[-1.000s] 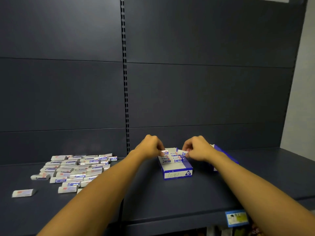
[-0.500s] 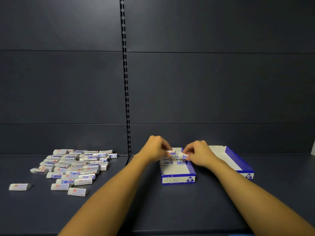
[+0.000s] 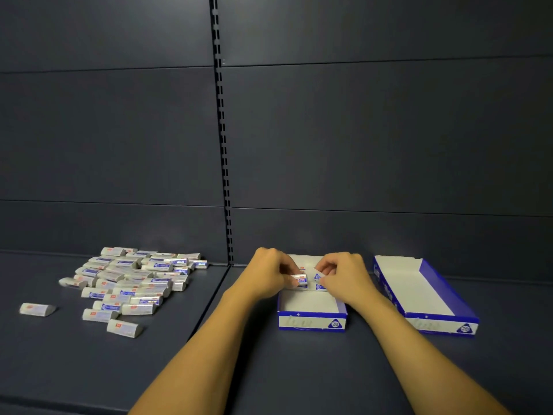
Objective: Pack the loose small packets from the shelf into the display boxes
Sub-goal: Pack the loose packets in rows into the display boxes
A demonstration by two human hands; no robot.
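now seat packet (image 3: 299, 277), pinched in left hand (image 3: 270, 274), flush beside the row; right hand (image 3: 344, 277) fingers (image 3: 324, 268) pinching another packet (image 3: 317, 277) inside display box (image 3: 311, 323).

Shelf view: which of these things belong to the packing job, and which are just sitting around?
Job:
- pile of loose packets
- stray packet
- box being filled
- second box, nothing visible inside
- left hand, gripping a packet
- right hand, at the packets

Not job:
- back panels
- slotted upright
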